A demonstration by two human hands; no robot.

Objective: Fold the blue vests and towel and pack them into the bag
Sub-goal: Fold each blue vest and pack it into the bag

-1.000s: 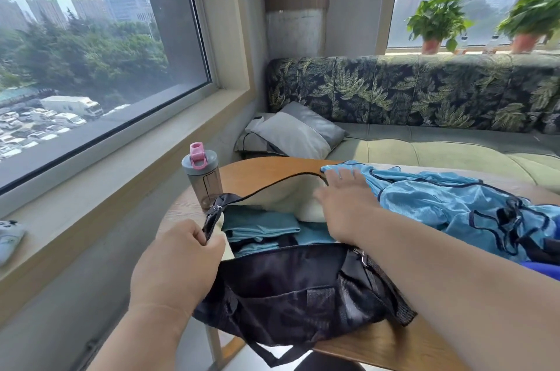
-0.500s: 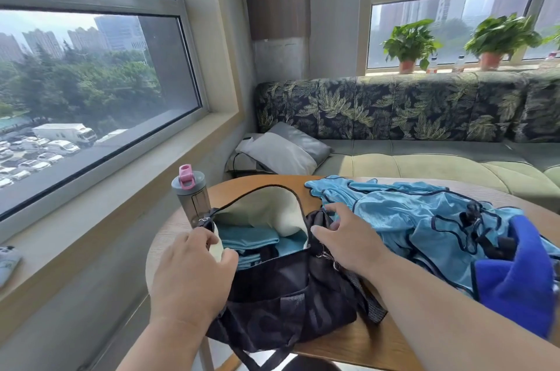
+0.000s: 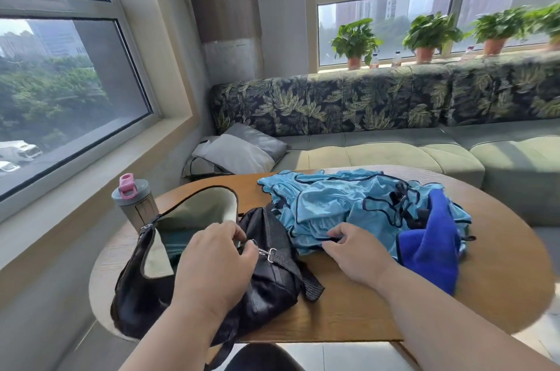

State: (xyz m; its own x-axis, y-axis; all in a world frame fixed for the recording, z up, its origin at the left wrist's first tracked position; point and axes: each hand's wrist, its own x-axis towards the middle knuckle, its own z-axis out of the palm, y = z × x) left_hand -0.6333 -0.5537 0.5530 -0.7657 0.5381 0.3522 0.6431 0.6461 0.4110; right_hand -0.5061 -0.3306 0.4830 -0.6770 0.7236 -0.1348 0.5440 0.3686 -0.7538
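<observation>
Fig.: packing approx. midway, we judge. Black bag [image 3: 212,273] lies unzipped on worktop [image 3: 378,310]; teal folded cloth is visible inside. Our left hand [image 3: 216,261] pinches bag's clip by the opening. Right hand [image 3: 354,252] grips hem of unfolded blue vests [image 3: 348,207] beside bag. Royal-blue towel [image 3: 430,246] also unfolded, on vests' right.

We note shiny satin-like vests [image 3: 348,207], a matt fleecy towel [image 3: 430,246], a black woven-fabric bag [image 3: 266,279] with metal clips, and a grained wooden table [image 3: 500,289].
</observation>
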